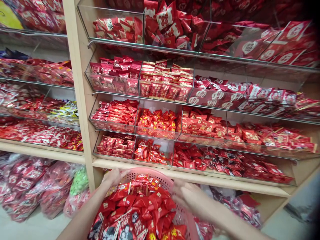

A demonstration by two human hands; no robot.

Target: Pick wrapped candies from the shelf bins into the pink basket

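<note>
A round pink plastic basket (183, 208) with a perforated wall is at the bottom centre, heaped with red candy packets (152, 203). Some packets near its front carry black-and-white cartoon figures. My left hand (113, 178) is closed on the basket's far left rim. At the right rim is my right hand (185, 193), slightly blurred, its fingers bent over the edge and closed on the basket. The parts of the fingers behind the rim are hidden.
Wooden shelving with clear acrylic bins (157, 133) full of red packets rises just beyond the basket. A wooden ledge (200, 178) runs along its bottom. Plastic bags of packets (30, 186) lie on the floor at left, and more bags (232, 203) sit under the shelf at right.
</note>
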